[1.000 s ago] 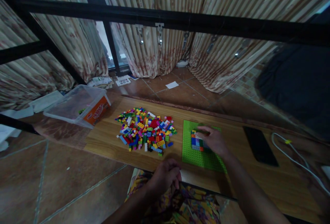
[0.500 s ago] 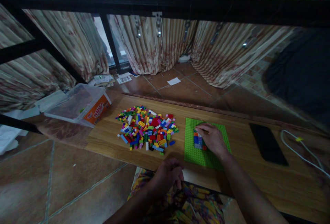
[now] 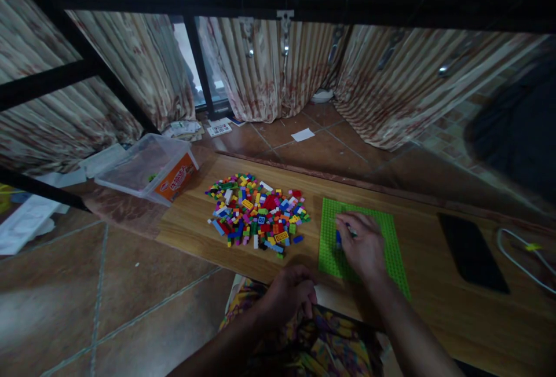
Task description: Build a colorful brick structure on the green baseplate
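Fingers [image 3: 347,227] of the right hand [image 3: 362,246] curl down onto a small cluster of built bricks [image 3: 338,239], covering most of it; only a blue edge shows at the left, so whether they pinch a piece or merely press on it cannot be told. That cluster sits on the green baseplate [image 3: 393,249], in its left-middle part. This baseplate lies flat on the wooden tabletop [image 3: 434,302], its long axis running away from the person toward the curtains, slightly slanted to the left at the far end. Just beside its left edge spreads a loose pile of coloured bricks [image 3: 258,218]. The left hand [image 3: 291,293] rests at the near table edge over patterned fabric, fingers bent inward, holding nothing visible. Farther left a clear plastic tub [image 3: 147,168] with an orange label lies tipped at the table's end. A dark phone [image 3: 471,252] lies well right of the baseplate, beside a white cable [image 3: 519,258].
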Available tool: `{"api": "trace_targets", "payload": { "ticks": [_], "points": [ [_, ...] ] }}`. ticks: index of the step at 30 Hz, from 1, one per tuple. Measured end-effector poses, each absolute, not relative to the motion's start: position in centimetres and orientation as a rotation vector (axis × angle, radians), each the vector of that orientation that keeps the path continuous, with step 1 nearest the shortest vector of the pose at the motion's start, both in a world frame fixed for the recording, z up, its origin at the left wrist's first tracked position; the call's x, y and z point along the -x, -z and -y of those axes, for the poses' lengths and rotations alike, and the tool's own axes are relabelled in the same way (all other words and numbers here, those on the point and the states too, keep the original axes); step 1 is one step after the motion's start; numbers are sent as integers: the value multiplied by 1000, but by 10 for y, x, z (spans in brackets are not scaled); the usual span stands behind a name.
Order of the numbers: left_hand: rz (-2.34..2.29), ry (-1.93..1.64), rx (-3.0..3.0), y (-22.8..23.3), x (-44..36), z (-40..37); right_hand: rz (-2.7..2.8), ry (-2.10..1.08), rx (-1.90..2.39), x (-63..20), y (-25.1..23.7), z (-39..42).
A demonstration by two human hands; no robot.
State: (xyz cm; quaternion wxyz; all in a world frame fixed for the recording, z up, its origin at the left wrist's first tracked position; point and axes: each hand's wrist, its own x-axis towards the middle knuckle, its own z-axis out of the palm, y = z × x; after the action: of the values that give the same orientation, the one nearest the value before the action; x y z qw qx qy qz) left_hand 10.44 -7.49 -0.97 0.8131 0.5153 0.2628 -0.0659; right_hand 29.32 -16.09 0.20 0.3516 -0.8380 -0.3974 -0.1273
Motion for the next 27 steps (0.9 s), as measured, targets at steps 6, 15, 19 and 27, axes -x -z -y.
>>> {"api": "trace_targets", "payload": {
  "ticks": [6,15,19,27],
  "points": [
    [-544,132,-1118,12,-104,76,1193,114,2114,-256,4,134],
    [-530,147,-1104,22,-103,77,1229,96,2345,-254,6,110],
    [-527,145,-1119,18,-103,76,1227,69,2326,-253,7,117],
    [-523,150,-1134,16,-102,76,1254,38,2303,-255,9,130]
  ]
}}
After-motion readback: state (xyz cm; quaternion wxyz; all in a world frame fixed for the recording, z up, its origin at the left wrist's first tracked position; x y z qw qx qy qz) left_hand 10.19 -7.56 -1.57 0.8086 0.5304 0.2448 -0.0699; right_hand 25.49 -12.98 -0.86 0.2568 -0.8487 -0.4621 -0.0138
